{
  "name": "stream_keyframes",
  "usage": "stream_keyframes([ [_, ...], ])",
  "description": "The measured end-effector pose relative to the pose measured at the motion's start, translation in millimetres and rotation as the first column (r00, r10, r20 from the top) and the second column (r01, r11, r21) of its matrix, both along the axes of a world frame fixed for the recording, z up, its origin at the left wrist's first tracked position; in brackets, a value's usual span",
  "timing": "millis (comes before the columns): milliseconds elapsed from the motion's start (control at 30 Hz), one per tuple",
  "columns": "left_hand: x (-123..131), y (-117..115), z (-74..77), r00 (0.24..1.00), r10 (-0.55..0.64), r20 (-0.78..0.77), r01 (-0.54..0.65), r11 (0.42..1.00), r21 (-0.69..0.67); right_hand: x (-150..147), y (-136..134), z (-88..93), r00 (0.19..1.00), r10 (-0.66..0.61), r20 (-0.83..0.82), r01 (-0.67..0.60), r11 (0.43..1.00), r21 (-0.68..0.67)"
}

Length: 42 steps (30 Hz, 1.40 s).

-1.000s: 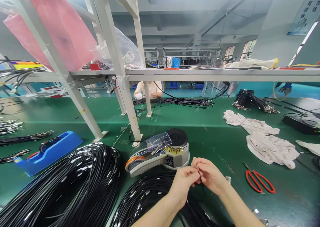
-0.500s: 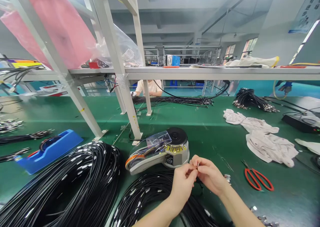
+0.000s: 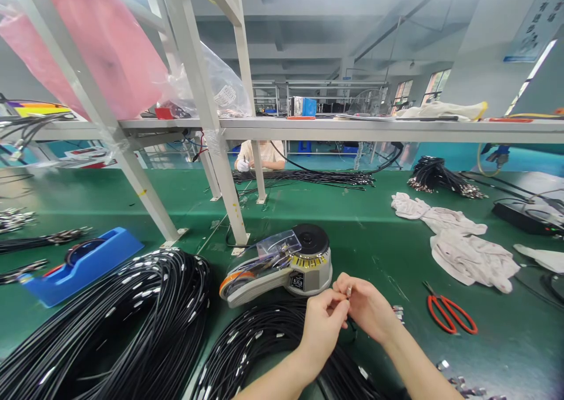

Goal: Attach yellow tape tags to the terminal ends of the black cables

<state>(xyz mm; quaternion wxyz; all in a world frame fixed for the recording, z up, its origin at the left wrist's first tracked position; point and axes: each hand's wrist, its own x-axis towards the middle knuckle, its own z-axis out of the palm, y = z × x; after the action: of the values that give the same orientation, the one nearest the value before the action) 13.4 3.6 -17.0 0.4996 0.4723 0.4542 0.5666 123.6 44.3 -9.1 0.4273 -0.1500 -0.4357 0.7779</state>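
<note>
My left hand [image 3: 324,318] and my right hand [image 3: 368,306] meet fingertip to fingertip above the front of the bench. Pinched between them is a small silver cable connector [image 3: 349,292], mostly covered by my fingers. Below my wrists lies a coil of black cables [image 3: 247,344] with white labels. Just behind my left hand stands a round grey tape dispenser [image 3: 311,265] with a clear cover and an orange-edged roll. More metal connectors [image 3: 398,313] show to the right of my right wrist.
A larger black cable coil [image 3: 176,282] and a blue tape holder [image 3: 83,268] are on the left. Red-handled scissors [image 3: 449,312] and white gloves [image 3: 471,256] lie right. A shelf post [image 3: 224,182] rises ahead; across the bench sits another person [image 3: 262,155].
My right hand's fingers have shifted slightly, and more of the silver connector shows. My left hand is nearly unmoved. The co-worker's gloved hand across the bench has moved slightly.
</note>
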Motion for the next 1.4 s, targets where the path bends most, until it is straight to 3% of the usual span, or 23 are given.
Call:
stream_keyframes([
  [533,-1,3,1.8,0.998,0.007,0.06,-0.005,1.0,-0.027,-2,-1,-6.8,0.999,0.031,0.02,-0.03,0.999,-0.03],
  [800,-2,3,2.1,1.0,-0.002,0.028,0.002,1.0,0.0,-1,-1,-2.0,0.999,-0.015,0.044,0.015,1.0,-0.008],
  [900,-3,1,7.0,0.999,-0.024,0.038,0.022,0.998,0.053,4,7,-0.2,0.988,-0.097,0.12,0.096,0.995,0.012],
  [1067,-1,-5,13.3,0.946,-0.174,0.275,0.161,0.985,0.07,3,37,1.6,0.808,-0.425,0.408,0.384,0.905,0.182],
  [1400,-7,0,12.1,0.869,-0.082,0.488,0.126,0.99,-0.059,-24,60,8.8,0.628,-0.55,0.551,0.395,0.835,0.383],
])
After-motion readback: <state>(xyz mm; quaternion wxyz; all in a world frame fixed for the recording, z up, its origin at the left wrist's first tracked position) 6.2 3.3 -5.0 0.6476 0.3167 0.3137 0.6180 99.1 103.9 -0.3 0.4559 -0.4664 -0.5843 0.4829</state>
